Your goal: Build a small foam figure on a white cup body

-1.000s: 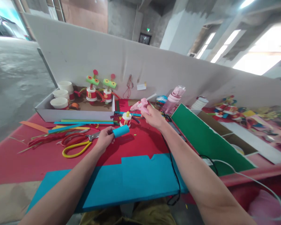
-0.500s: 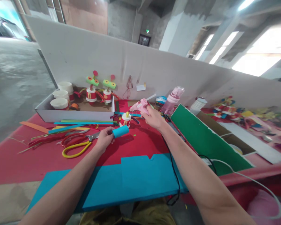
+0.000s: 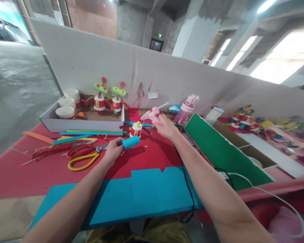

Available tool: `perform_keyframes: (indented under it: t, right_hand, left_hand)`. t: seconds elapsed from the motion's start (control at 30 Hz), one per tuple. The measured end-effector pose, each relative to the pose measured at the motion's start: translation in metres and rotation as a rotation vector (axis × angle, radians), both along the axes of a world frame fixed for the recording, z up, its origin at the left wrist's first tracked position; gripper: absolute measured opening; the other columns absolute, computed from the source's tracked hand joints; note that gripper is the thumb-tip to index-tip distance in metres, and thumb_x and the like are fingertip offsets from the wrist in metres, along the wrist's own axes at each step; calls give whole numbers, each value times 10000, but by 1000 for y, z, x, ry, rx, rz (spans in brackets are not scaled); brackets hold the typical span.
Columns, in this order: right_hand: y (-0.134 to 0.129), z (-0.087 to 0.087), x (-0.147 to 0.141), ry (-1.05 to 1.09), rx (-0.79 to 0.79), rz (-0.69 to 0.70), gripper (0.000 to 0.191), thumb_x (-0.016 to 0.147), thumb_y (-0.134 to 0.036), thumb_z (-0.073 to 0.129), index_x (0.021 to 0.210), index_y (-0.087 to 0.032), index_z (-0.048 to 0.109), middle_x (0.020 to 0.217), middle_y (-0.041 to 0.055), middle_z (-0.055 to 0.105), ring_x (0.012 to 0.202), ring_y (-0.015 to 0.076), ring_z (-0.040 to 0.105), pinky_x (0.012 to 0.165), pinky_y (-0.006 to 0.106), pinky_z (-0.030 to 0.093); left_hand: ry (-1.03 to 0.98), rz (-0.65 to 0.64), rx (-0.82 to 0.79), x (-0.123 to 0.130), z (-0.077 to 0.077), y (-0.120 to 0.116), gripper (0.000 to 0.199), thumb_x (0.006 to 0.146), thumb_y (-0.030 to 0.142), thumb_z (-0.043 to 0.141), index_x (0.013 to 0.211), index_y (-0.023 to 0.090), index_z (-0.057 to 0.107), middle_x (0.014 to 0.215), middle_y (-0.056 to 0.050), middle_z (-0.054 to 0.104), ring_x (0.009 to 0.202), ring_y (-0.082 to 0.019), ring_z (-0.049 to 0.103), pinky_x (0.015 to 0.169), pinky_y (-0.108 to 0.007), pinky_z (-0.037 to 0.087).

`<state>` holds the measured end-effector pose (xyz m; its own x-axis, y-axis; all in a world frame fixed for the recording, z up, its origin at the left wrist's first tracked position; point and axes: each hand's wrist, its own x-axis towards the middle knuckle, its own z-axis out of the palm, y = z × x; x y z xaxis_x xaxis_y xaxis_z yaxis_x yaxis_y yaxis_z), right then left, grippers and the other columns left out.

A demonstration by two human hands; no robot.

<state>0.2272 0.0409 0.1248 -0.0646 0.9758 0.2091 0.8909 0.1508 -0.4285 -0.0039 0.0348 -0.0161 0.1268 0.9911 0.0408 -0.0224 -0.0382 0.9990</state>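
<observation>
Between the fingers of my left hand (image 3: 114,149) is a blue paper tube (image 3: 131,142), held above the red table. My right hand (image 3: 166,126) grips a pink glue gun (image 3: 151,114), whose nozzle points left, near the top of a small red and white paper cup (image 3: 136,130). That cup stands upright with a yellow piece on top and dark coiled paper arms at its sides. The blue tube is just in front of the cup. Scissors with yellow and red handles (image 3: 84,161) lie left of my left hand.
A white tray (image 3: 83,125) holds paper cups and two finished cup figures. Paper strips (image 3: 77,139) lie before it. A pink bottle (image 3: 188,108) and a green board (image 3: 223,152) stand at right. A blue board (image 3: 147,192) lies along the front edge; a black cord crosses it.
</observation>
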Motion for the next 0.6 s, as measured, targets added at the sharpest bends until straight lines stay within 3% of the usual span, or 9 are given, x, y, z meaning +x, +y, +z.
perform_keyframes:
  t: [0.13,0.33,0.6]
  right_hand:
    - [0,1,0,-17,10,10,257,919,-274,442,1091,-127,564,752,63,663,630,181,587,616,254,370]
    - [3,-2,0,-43,27,14,205,913,-270,443,989,-138,580,854,99,682,699,189,595,620,253,367]
    - [3,-2,1,-61,39,-10,266,924,-294,444,1081,-119,569,865,109,684,693,197,594,619,260,357]
  left_hand:
    - [7,-5,1,0,2,-1,185,601,227,549,778,177,570,444,71,503,369,-91,464,375,-176,341]
    - [9,-4,-5,1,5,-2,179,597,232,547,766,177,563,442,73,503,375,-91,465,375,-175,347]
    - [15,-7,-1,0,2,-1,194,604,224,537,789,177,566,446,74,511,370,-87,462,374,-169,339]
